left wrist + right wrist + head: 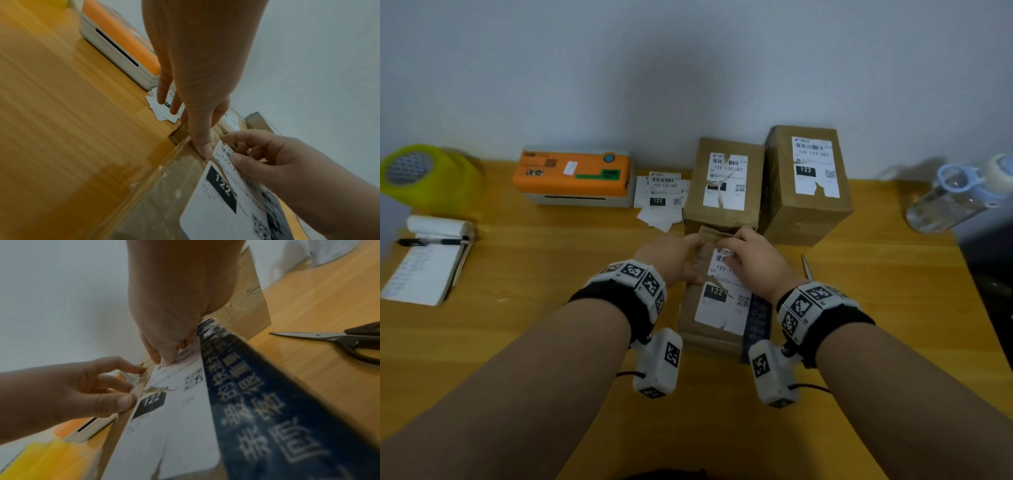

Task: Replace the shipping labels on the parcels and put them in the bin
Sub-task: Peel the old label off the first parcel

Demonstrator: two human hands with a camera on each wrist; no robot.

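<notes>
A brown cardboard parcel [690, 308] lies in front of me on the wooden table, with a white "122" shipping label [722, 310] on top, torn across its middle. My left hand [690, 255] holds the parcel's upper left edge, thumb [203, 149] on top beside the label. My right hand [726, 255] pinches the label's upper part [223, 151], which is lifted off the cardboard, between thumb and index finger. In the right wrist view the right hand's fingertips [166, 358] sit on the label [174, 426], next to a dark blue printed tape strip [267, 402].
Two more labelled parcels [726, 181] [808, 185] stand behind. Loose labels [661, 197] lie beside an orange label printer [575, 174]. A yellow tape roll [424, 174] and a notepad with pen [428, 263] are left. Scissors [339, 340] and a water bottle [955, 195] are right.
</notes>
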